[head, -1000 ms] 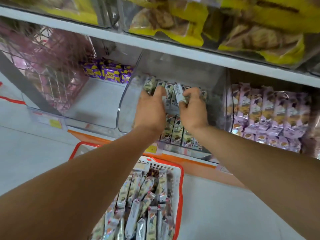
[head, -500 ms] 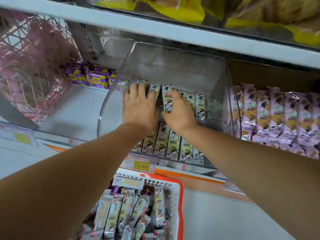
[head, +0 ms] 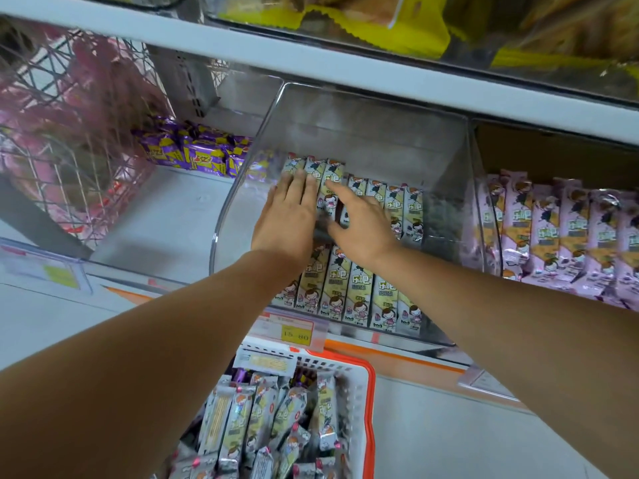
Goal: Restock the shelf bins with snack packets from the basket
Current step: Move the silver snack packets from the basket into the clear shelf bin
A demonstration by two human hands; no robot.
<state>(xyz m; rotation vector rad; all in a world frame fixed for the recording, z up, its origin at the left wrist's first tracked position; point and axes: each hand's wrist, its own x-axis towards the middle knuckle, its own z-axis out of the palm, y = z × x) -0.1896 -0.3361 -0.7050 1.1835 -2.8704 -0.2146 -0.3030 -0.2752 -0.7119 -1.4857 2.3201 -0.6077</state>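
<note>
Inside the bin (head: 363,133), flat left hand (head: 288,216) and right hand (head: 363,224) press packets (head: 394,205).

1. A white metal shelf board (head: 345,74) runs across the top, and a grey perforated upright post (head: 186,81) stands beneath it.
2. The pale grey lower shelf deck (head: 166,216) has an orange front-edge strip (head: 415,361).
3. A pink wire-mesh rack (head: 69,108) stands at the left, in even, soft light.

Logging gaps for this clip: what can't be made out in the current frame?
Head view only.
1. Bin packets beneath the left hand and right hand: covered by the hands.
2. Basket: near part cut by the bottom edge.
3. Price label: small print blurred.
4. Yellow packets: cut by the top edge.
</note>
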